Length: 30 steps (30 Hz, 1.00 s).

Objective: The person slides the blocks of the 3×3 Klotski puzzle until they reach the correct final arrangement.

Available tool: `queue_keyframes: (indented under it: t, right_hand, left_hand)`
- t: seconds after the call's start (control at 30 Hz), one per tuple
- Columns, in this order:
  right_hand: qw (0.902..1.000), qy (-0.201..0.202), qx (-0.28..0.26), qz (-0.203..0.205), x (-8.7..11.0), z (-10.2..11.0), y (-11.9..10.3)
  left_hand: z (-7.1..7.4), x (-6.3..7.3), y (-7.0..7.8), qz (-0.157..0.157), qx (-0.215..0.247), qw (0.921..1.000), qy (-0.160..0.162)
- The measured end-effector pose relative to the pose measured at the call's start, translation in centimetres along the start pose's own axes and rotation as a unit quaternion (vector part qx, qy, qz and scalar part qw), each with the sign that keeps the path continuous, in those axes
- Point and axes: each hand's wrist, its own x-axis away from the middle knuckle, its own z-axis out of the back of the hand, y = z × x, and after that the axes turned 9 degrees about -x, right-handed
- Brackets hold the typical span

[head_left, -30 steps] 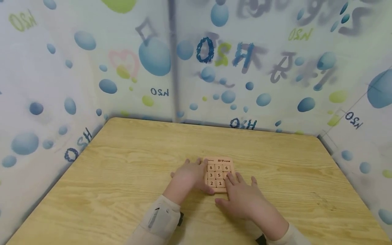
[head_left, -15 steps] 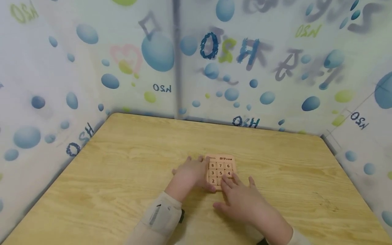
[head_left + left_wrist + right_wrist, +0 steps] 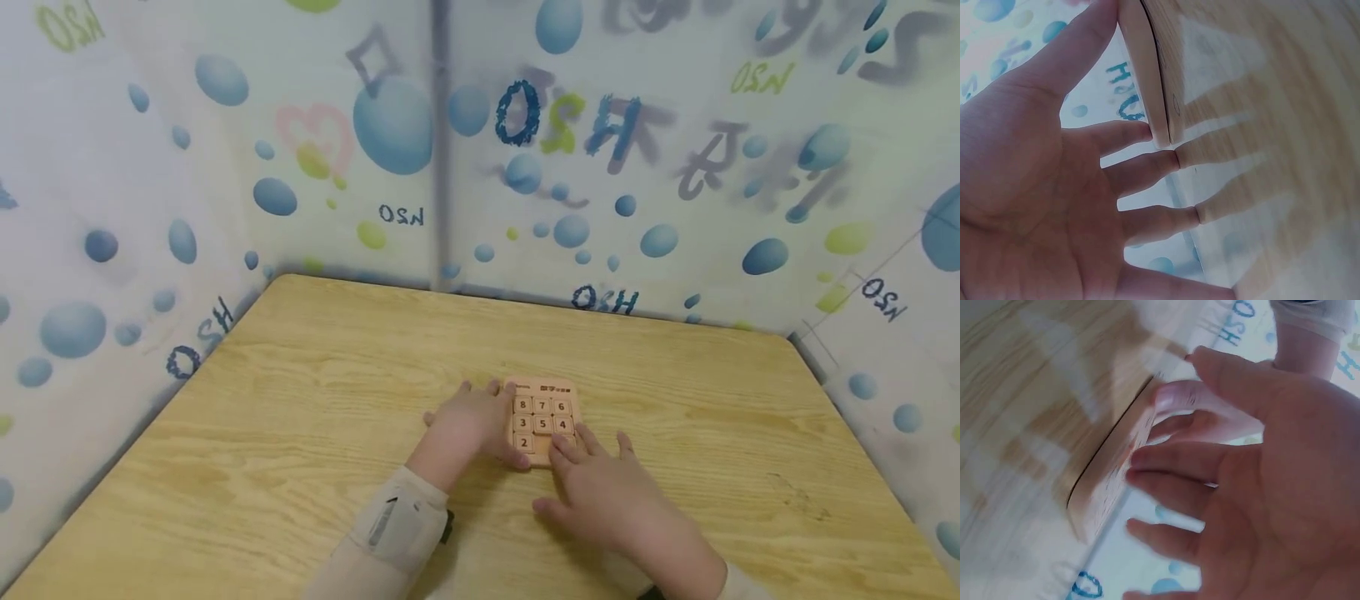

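- Bubble-printed walls (image 3: 480, 212) back onto 1 wood-grain table (image 3: 360, 358), where the board (image 3: 534, 390) lies flat between my hands.
- Left hand (image 3: 472, 425): fingers spread, thumb at the board's near-left corner, forefinger at its far-left, bracing it.
- Right hand (image 3: 611, 496): fingers loosely extended, pinching nothing; index and middle fingertips (image 3: 561, 443) rest over the grid's lower right.
- To slide well, I judge, I should press lightly, push level along the row holding the open slot (image 3: 542, 446), and let my left hand take the side thrust.
- Counted: 2 hands, 1 board, 1 visible slot, 7 tiles (image 3: 542, 424) with readable numerals (8, 7, 6, 3, 5, 4, 2); what my fingertips cover, I cannot tell.
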Motion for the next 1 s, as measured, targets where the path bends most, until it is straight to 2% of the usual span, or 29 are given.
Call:
queue_keyframes:
  t: [0.2,0.43,0.73,1.0]
  right_hand:
    - [0.9988,-0.005,0.000,0.049,-1.3,-0.4,-1.2]
    - [0.9976,0.007,-0.001,0.069,-1.7,-0.4,-0.2]
    - [0.9986,-0.002,0.023,0.048,-0.9,0.3,1.5]
    - [0.9973,-0.012,0.066,0.029,-0.6,0.6,1.3]
  left_hand:
    - [-0.2,0.2,-0.2,-0.004,-0.011,0.9999,0.003]
    - [-0.4,0.0,0.0,-0.009,-0.009,0.9998,0.012]
    - [-0.1,-0.1,0.2,0.003,-0.009,1.0000,0.003]
    - [-0.2,0.0,0.2,0.008,-0.003,1.0000,-0.001]
